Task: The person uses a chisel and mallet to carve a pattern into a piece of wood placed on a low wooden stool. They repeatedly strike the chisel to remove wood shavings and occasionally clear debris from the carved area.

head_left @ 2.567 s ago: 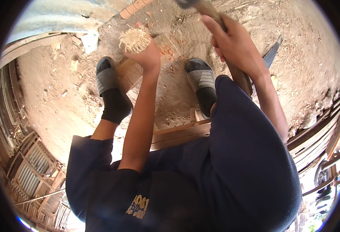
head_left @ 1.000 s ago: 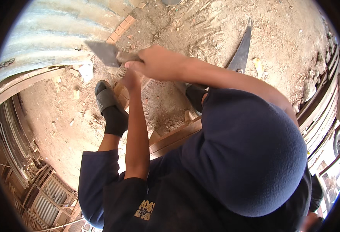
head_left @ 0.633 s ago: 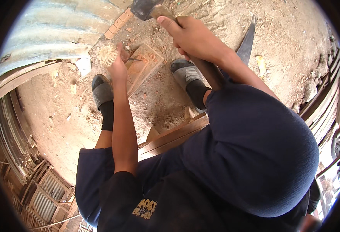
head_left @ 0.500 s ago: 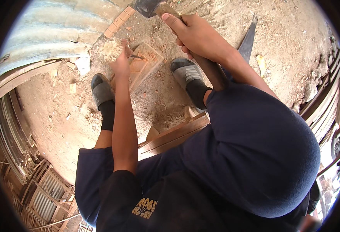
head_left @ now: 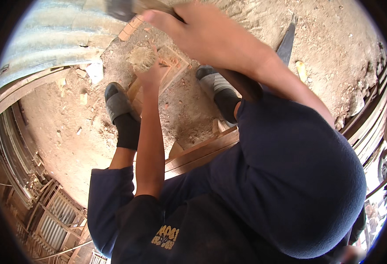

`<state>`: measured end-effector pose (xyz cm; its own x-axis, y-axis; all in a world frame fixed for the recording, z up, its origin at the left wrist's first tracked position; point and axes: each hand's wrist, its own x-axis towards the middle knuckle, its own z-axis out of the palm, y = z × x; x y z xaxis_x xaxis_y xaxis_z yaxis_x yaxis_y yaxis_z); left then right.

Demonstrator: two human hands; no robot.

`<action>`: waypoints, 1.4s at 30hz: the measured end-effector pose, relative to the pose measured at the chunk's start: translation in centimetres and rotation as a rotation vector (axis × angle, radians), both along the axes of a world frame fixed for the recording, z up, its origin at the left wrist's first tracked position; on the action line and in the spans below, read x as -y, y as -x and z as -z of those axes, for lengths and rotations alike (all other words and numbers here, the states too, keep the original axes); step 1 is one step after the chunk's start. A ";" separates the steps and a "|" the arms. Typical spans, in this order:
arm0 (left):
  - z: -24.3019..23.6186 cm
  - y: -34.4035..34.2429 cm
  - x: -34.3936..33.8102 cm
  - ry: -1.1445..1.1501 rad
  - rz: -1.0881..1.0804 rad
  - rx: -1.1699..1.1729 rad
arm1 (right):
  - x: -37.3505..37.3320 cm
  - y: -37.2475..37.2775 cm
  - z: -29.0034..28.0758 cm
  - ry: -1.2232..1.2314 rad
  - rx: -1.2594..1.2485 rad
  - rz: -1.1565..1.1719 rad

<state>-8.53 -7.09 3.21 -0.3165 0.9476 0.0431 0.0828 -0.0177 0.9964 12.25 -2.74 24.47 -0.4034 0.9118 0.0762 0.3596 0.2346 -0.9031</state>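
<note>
My left hand [head_left: 151, 75] is closed round a chisel whose pale, frayed handle end [head_left: 141, 58] splays out above the fist. Its blade is mostly hidden. Under that hand a wooden board [head_left: 179, 69] lies on the ground between my feet, with reddish cut hollows and chips on its face. My right hand [head_left: 213, 37], somewhat blurred, grips the wooden handle of a hammer. The hammer's dark head [head_left: 119, 9] is at the upper edge, left of the hand and farther out than the chisel, and its handle's dark end reaches back toward my right knee.
A handsaw blade [head_left: 286, 43] and a yellow object [head_left: 301, 71] lie on the dirt at right. Beside my left sandal [head_left: 118, 104] are wood scraps. Corrugated metal sheeting [head_left: 57, 44] stands at upper left, and stacked timber [head_left: 371, 123] lines the right. Near my legs is a wooden beam [head_left: 202, 152].
My right hand and the hammer have swung to the left and look larger. My left hand has shifted a little to the right with the chisel over the board.
</note>
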 end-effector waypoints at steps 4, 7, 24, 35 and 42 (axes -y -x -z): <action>0.5 -0.9 0.5 0.009 -0.004 -0.009 | 1.4 -0.3 -7.0 0.118 -0.068 -0.171; 0.3 -0.3 1.1 0.027 -0.003 -0.024 | 2.3 1.7 -6.7 0.024 0.048 -0.182; 0.1 -0.2 0.9 -0.013 -0.013 -0.038 | 2.8 2.7 -3.8 -0.115 0.001 -0.188; 0.3 -0.2 0.6 -0.025 -0.018 -0.057 | 2.2 1.4 -3.6 0.063 0.094 -0.146; 0.4 -1.7 0.2 -0.030 -0.016 -0.034 | 2.2 -0.5 2.4 0.067 0.337 -0.299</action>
<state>-6.82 -7.33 2.81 -0.3295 0.9405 0.0829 0.1174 -0.0464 0.9920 12.75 -4.93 22.08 -0.6421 0.7499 -0.1594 0.5615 0.3184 -0.7638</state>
